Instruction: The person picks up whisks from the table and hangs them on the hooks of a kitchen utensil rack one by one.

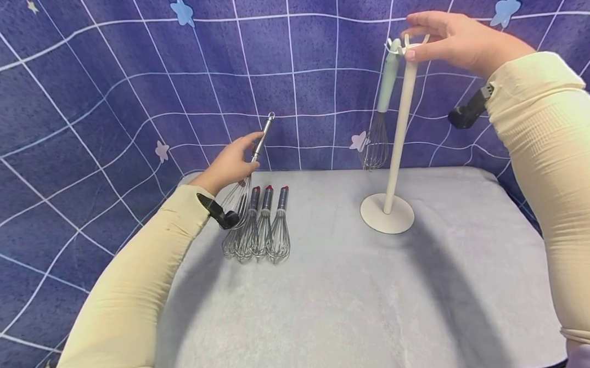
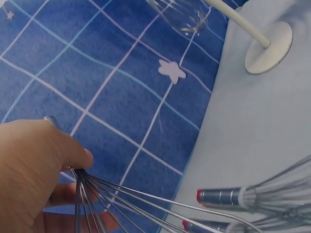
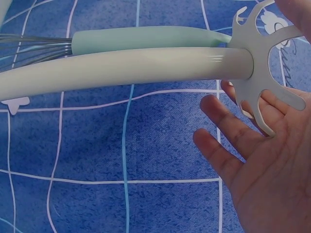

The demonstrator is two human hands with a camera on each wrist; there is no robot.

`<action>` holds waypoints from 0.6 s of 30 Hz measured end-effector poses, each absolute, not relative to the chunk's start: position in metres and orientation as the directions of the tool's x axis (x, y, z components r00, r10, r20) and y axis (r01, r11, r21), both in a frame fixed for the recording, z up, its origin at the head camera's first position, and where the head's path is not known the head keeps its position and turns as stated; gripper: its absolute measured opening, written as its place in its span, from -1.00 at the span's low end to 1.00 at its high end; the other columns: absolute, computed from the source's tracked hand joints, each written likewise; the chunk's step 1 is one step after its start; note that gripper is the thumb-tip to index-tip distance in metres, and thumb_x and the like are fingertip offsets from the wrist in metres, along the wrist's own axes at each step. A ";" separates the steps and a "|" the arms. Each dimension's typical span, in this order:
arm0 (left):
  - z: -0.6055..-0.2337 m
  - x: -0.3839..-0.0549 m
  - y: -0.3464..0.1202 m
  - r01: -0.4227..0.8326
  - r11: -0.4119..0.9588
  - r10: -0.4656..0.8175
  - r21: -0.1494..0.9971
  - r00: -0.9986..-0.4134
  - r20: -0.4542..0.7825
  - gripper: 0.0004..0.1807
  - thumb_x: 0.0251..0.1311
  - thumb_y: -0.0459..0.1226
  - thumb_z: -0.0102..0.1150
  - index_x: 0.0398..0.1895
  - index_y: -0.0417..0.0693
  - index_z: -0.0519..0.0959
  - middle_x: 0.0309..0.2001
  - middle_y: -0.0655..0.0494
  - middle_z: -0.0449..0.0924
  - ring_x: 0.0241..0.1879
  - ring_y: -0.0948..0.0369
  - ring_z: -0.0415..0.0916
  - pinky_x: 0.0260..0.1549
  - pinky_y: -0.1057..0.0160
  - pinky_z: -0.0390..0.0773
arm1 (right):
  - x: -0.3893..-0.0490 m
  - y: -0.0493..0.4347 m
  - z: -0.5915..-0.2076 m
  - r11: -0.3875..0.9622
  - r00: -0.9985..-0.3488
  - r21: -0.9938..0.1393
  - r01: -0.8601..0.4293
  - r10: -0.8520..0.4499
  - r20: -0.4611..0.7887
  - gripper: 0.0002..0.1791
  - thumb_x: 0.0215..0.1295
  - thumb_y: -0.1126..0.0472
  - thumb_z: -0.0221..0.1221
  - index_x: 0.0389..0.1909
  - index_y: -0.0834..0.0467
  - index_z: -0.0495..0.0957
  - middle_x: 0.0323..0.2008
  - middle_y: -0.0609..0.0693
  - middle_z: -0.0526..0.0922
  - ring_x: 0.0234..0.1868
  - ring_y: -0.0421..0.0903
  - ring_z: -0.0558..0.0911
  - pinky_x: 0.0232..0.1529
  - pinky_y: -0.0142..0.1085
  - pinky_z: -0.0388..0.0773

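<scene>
My left hand point(image 1: 232, 162) grips a metal whisk point(image 1: 263, 138) by its handle. The handle's ring end points up, and the wires hang down toward the table. In the left wrist view the wires point(image 2: 141, 204) fan out below my thumb. Several whisks point(image 1: 269, 223) with dark, red-tipped handles lie side by side just below. My right hand point(image 1: 466, 39) is at the top of a cream utensil stand point(image 1: 400, 130), thumb and fingers around its hooked head point(image 3: 262, 58). Another whisk, with a pale green handle point(image 3: 146, 40), hangs from one hook, its wires downward.
The stand's round base point(image 1: 400, 223) rests on the grey-covered table point(image 1: 330, 303), right of the lying whisks. A blue cloth point(image 1: 315, 84) with white grid lines and stars hangs behind the table. A small black camera point(image 1: 470, 109) is strapped to the right wrist.
</scene>
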State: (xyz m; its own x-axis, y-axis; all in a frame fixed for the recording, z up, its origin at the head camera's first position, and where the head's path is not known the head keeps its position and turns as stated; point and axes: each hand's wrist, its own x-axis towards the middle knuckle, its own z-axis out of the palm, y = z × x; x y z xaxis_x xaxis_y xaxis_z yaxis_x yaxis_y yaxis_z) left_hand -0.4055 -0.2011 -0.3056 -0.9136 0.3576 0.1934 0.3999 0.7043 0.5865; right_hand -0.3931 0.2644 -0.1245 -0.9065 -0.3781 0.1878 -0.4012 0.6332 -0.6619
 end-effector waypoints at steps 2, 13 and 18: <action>-0.302 -0.404 -0.197 0.412 0.698 0.368 0.586 -0.908 0.200 -0.14 0.25 -0.46 0.19 0.59 0.14 0.13 0.18 -0.18 0.42 -0.63 0.14 0.47 -0.66 0.07 0.66 | -0.393 0.264 -0.124 0.633 -0.907 -0.662 -0.402 -0.378 0.189 -0.12 0.41 0.01 0.19 0.63 -0.10 -0.04 0.57 -0.05 0.14 0.53 -0.09 0.11 0.57 -0.02 -0.17; -0.290 -0.403 -0.172 0.393 0.665 0.361 0.635 -0.914 0.188 -0.13 0.27 -0.44 0.17 0.57 0.35 0.15 0.30 -0.12 0.39 -0.56 0.09 0.48 -0.60 0.06 0.69 | -0.392 0.264 -0.125 0.630 -0.905 -0.663 -0.405 -0.379 0.193 -0.10 0.41 0.00 0.19 0.64 -0.12 -0.06 0.59 -0.03 0.10 0.59 -0.02 0.00 0.56 0.04 -0.21; -0.283 -0.404 -0.160 0.432 0.666 0.378 0.608 -0.898 0.225 -0.15 0.23 -0.45 0.18 0.55 0.28 0.20 0.21 -0.08 0.45 -0.55 0.11 0.55 -0.57 0.12 0.66 | -0.393 0.265 -0.126 0.628 -0.907 -0.667 -0.400 -0.373 0.193 -0.10 0.40 0.00 0.20 0.64 -0.13 -0.08 0.59 -0.04 0.07 0.61 0.01 -0.05 0.55 0.09 -0.25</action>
